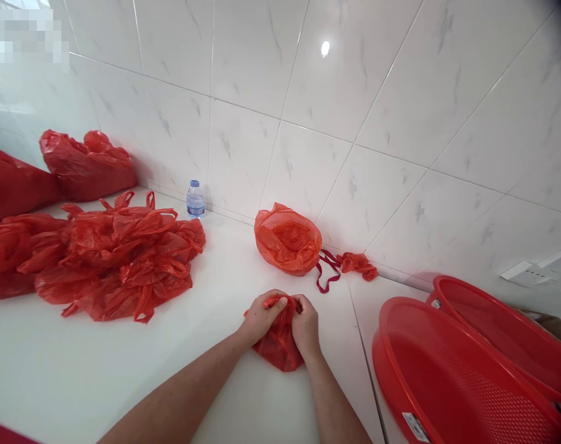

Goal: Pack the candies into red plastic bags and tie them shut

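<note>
A crumpled red plastic bag point(280, 348) hangs down between my two hands, just above or on the white table. My left hand point(261, 316) is closed on its gathered top, thumb pressed over the plastic. From the other side my right hand point(305, 322) grips the same bunched part, its fingertips partly hidden. Beyond them sits an opened red plastic bag point(288, 240) with its rim spread and more red plastic inside. Beside that bag lie a dark red ribbon point(327, 271) and a small crumpled piece of red plastic point(358, 265).
A large heap of red plastic bags point(118, 253) covers the table's left side, with fuller red bags point(89, 166) behind. A water bottle point(195, 198) stands near the tiled wall point(243, 148). At right are two red plastic baskets point(447, 370). A wall socket point(526, 273) is above them.
</note>
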The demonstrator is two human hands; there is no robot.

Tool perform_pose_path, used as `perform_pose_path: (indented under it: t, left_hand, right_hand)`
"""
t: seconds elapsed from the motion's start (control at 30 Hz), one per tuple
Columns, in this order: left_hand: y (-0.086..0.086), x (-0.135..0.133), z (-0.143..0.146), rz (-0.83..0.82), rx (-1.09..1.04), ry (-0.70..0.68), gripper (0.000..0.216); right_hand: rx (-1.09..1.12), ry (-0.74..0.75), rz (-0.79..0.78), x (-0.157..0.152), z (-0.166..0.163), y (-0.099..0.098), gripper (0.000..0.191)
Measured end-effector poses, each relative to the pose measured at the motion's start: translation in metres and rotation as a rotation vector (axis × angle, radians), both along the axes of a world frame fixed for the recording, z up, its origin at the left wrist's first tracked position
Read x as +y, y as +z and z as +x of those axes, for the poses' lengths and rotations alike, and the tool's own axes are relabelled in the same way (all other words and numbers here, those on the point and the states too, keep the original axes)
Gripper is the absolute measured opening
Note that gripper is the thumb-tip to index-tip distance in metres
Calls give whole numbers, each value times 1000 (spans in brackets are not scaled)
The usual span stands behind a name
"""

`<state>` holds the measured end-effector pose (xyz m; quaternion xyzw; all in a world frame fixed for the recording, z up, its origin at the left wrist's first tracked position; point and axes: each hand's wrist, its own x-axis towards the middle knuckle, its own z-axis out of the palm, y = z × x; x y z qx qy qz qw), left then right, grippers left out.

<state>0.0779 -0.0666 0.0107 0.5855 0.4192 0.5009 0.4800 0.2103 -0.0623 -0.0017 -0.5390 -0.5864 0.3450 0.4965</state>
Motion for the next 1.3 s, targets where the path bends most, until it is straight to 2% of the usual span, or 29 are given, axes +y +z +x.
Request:
perform_pose_path:
  t: [0.17, 0.3, 0.5, 0.63, 0.9, 1.0, 1.17, 1.23, 1.3]
  left_hand:
    - [4, -7, 2, 111, 165, -70, 20]
    - [2, -8, 2, 112, 326, -32, 11]
    - [-4, -6, -2, 77, 313, 80, 5]
    - [-5, -4, -4, 53, 280, 121, 4]
    - [-3, -4, 0, 86, 264, 94, 11]
    - [-4, -3, 0, 128, 261, 67, 14]
    - [-10, 0, -2, 109, 261, 110, 36]
    - [-12, 2, -3, 183, 224, 130, 33]
    - [-14, 3, -5, 319, 206, 183, 33]
  right_hand:
    - [12, -1, -31, 1, 3, -5, 11]
    - [26, 46, -51, 2, 5, -5, 11]
    - [81, 187, -94, -1, 7, 7, 13]
    - [128, 270, -89, -1, 8, 11, 23]
    - [142, 97, -99, 6, 6, -7, 7]
    - [182, 94, -95, 7, 8, -8, 14]
    - [275, 161, -133, 7, 14, -4, 23]
    - [310, 115, -129, 9, 19, -4, 28]
    - [300, 0, -106, 13, 24, -6, 34]
